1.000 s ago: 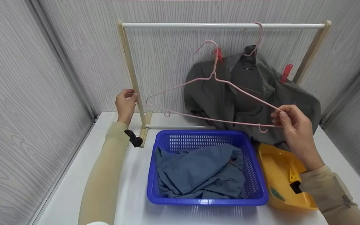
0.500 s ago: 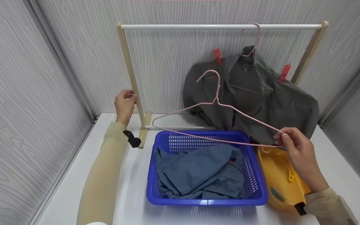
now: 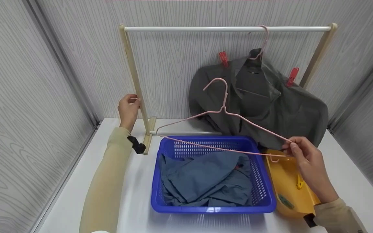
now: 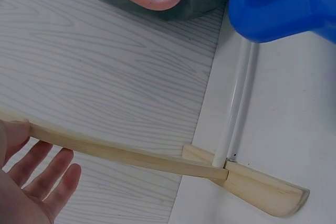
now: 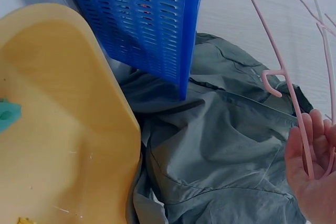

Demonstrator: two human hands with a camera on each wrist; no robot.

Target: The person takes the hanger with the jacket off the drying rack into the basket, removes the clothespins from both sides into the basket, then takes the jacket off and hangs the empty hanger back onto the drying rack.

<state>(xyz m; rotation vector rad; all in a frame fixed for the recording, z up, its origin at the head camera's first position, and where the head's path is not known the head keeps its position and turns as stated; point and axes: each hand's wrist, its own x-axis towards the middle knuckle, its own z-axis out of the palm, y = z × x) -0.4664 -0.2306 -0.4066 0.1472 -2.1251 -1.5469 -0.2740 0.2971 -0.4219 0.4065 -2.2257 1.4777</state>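
My right hand (image 3: 309, 163) grips one end of a pink clothes hanger (image 3: 223, 109), its hook upward, over the back of the blue basket (image 3: 212, 209). The right wrist view shows the hanger's wires (image 5: 300, 116) running through that palm. At the left, my left hand (image 3: 129, 110) pinches the wooden post (image 4: 121, 150) of a drying rack between thumb and index finger; the other fingers extend beside it. A dark grey garment (image 3: 290, 113) hangs from the rack's white rail (image 3: 193, 29) on another pink hanger (image 3: 266, 37), with red clothespins (image 3: 292, 77) on its shoulders.
Crumpled blue-grey clothing (image 3: 202, 178) lies in the basket. Right of it, a yellow tub (image 3: 295, 207) holds a yellow clothespin (image 3: 299, 182) and a green one (image 3: 285, 201). The rack's wooden foot (image 4: 268, 187) stands on the white table (image 3: 134, 194). Grey walls enclose the table.
My right hand has lowered the pink hanger from in front of the garment's upper part to just above the basket's rear rim. The left hand has stayed on the post.
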